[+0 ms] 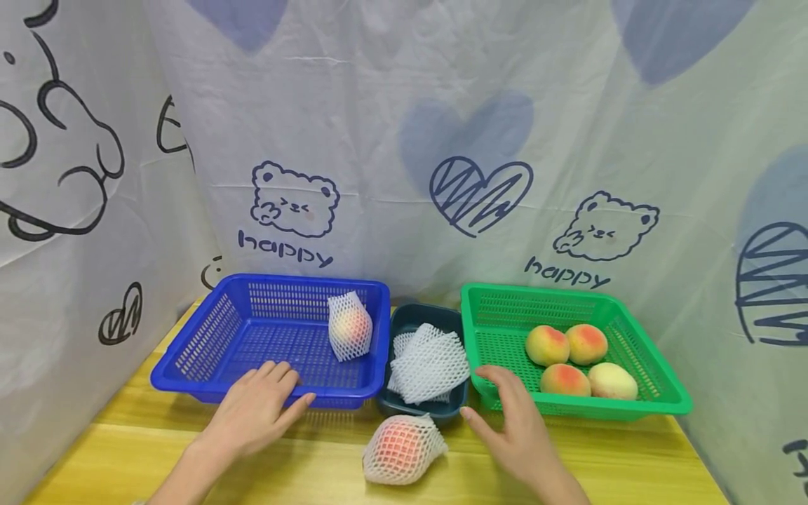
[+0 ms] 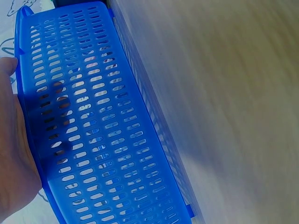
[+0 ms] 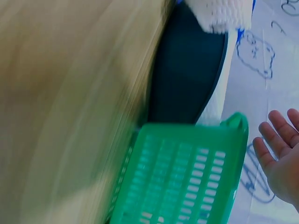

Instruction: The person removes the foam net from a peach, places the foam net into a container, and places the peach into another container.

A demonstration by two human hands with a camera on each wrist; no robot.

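My left hand (image 1: 255, 414) rests on the front rim of the blue basket (image 1: 189, 386), its fingers reaching over the edge. One peach in a white foam net (image 1: 350, 326) lies inside that basket, at the right. Another netted peach (image 1: 402, 450) lies on the table between my hands. My right hand (image 1: 517, 435) holds nothing; its fingers and thumb are spread in front of the green basket (image 1: 631, 407). Several bare peaches (image 1: 564, 380) are in the green basket. Between the baskets, a dark bin (image 1: 404, 407) holds loose white foam nets (image 1: 432, 365).
All three containers stand side by side on a yellow wood-grain table (image 1: 315, 477). Behind and beside them hangs a pale cloth (image 1: 379, 238) printed with hearts and bears. In the right wrist view, a white netted piece (image 3: 222, 14) sticks out at the dark bin.
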